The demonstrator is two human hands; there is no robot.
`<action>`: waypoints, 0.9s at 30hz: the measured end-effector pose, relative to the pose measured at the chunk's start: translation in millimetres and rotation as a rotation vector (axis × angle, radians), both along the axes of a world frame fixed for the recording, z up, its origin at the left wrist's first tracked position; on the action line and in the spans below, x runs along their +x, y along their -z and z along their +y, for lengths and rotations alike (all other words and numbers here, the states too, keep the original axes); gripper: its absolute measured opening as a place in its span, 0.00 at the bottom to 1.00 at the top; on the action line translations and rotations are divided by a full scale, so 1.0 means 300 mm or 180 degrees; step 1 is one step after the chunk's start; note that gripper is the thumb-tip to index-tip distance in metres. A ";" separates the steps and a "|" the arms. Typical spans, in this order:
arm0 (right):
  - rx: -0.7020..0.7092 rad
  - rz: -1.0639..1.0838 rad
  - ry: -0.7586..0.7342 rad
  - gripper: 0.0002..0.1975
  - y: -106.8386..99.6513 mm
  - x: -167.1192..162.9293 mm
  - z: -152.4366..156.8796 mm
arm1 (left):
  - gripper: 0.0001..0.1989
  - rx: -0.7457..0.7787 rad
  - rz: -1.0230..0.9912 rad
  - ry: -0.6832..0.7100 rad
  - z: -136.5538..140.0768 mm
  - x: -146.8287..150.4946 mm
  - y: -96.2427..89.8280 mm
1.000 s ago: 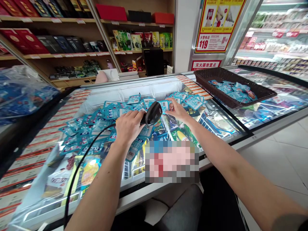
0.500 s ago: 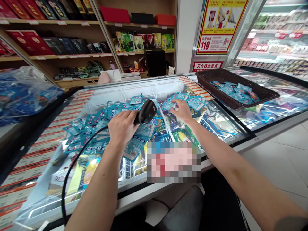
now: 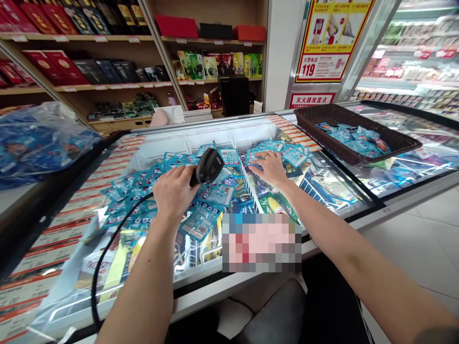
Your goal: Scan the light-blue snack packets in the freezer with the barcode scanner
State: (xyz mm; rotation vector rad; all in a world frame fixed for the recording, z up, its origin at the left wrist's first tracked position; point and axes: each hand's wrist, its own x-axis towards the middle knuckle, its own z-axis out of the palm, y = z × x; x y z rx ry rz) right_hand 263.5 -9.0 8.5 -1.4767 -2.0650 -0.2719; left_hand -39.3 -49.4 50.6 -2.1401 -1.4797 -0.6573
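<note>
My left hand (image 3: 172, 192) is wrapped round the handle of a black barcode scanner (image 3: 210, 165), its head tipped right over a heap of small blue packets (image 3: 141, 184). A black cable (image 3: 101, 263) runs down from the scanner. One packet (image 3: 201, 221) lies with its printed barcode facing up. My right hand (image 3: 270, 169) hovers or rests, I cannot tell which, with fingers apart beside a smaller group of blue packets (image 3: 294, 154) on the right. Nothing shows in its fingers. All these packets lie on the glass top of a chest freezer (image 3: 201, 283).
A brown woven basket (image 3: 337, 138) with several blue packets stands at the right. On the left lies a clear plastic bag (image 3: 43, 143) of blue packets. Shelves (image 3: 107, 86) of boxed goods stand behind. A blurred patch (image 3: 261, 242) covers the freezer's front edge.
The scanner in my left hand has shifted slightly left, showing more of a packet behind it. My right hand's fingers have spread and come a little nearer.
</note>
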 end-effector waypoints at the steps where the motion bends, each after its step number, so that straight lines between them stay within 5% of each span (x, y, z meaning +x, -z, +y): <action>1: -0.0003 -0.0009 0.0077 0.19 0.001 -0.001 0.001 | 0.16 -0.0023 -0.0023 -0.0009 0.000 -0.003 -0.001; 6: 0.0207 0.0119 0.0311 0.20 0.002 0.001 -0.003 | 0.16 0.0048 -0.0051 -0.0182 0.000 -0.032 -0.009; 12: -0.0042 0.0130 -0.0383 0.16 -0.018 -0.028 -0.015 | 0.16 0.0347 -0.0359 -0.0432 0.007 -0.077 -0.010; 20: -0.0687 -0.0230 -0.1247 0.28 -0.004 -0.097 -0.004 | 0.16 0.0154 -0.0261 -0.0415 0.003 -0.069 -0.013; 27: -0.0420 0.0203 -0.0872 0.23 -0.026 -0.087 -0.014 | 0.16 0.0179 -0.0197 -0.0382 0.004 -0.063 -0.015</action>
